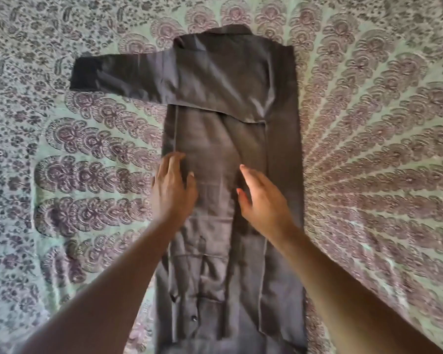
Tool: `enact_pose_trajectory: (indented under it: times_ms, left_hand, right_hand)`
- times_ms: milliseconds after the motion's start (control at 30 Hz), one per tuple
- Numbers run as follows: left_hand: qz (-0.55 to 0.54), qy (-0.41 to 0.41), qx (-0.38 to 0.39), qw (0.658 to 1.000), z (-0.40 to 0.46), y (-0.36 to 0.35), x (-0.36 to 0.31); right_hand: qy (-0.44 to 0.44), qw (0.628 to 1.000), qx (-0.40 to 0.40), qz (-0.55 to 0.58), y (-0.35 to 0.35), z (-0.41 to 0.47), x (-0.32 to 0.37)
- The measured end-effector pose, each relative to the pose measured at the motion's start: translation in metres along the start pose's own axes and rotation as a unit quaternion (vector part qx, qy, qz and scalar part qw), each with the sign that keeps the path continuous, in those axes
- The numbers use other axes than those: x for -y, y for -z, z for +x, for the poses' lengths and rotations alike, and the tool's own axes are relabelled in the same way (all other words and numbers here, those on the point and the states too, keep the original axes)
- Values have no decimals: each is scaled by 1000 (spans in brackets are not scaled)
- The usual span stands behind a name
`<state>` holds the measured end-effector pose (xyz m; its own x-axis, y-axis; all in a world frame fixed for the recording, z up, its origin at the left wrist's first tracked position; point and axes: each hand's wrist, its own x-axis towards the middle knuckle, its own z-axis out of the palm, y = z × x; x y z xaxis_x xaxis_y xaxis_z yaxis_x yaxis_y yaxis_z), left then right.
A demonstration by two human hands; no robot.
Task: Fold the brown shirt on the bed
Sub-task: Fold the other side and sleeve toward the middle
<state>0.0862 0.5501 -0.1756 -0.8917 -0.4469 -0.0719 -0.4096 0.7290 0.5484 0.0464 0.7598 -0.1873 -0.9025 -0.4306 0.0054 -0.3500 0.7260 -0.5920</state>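
Observation:
The brown shirt lies flat along the middle of the bed, collar at the far end and hem toward me. Both long sides are folded in, so it forms a narrow strip. One sleeve lies across the chest and sticks out to the left. My left hand rests flat on the shirt's left folded edge with straight fingers. My right hand sits over the middle of the shirt, fingers straight and pointing away; I cannot tell if it touches the cloth.
The bedsheet is pale green with a dense purple floral print and covers the whole view around the shirt. A row of buttons shows near the hem on the left side.

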Motion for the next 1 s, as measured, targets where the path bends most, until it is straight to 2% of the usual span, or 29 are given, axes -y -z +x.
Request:
enact_pose_trajectory:
  times_ms: [67,267,367,500,667,800,867,933,1000]
  left_hand:
    - [-1,13,-6,1000,38,16,17]
    - [-1,45,-19,999,161,61,69]
    - [-25,49,-55,997,213,75,92]
    - [-57,147,-72,985,258,74,124]
    - [-29,251,-78,964,287,80,124]
    - [-38,326,-80,941,301,84,122]
    - [-76,357,-92,926,307,86,133]
    - [-172,378,-114,903,307,87,137]
    - [-261,366,-126,884,298,88,127]
  right_hand:
    - [-10,1000,6,-2,-12,37,16]
    - [-3,996,-64,-64,-44,155,59]
    - [-47,991,-55,-116,-61,198,65]
    - [-114,984,-26,-134,-88,213,62]
    - [-86,977,-70,-182,-104,200,52]
    - [-83,976,-73,-188,-109,198,48]
    - [-81,975,-61,-198,-112,199,49]
    - [-85,973,-65,-207,-115,200,52]
    - [-93,971,-60,-213,-116,198,54]
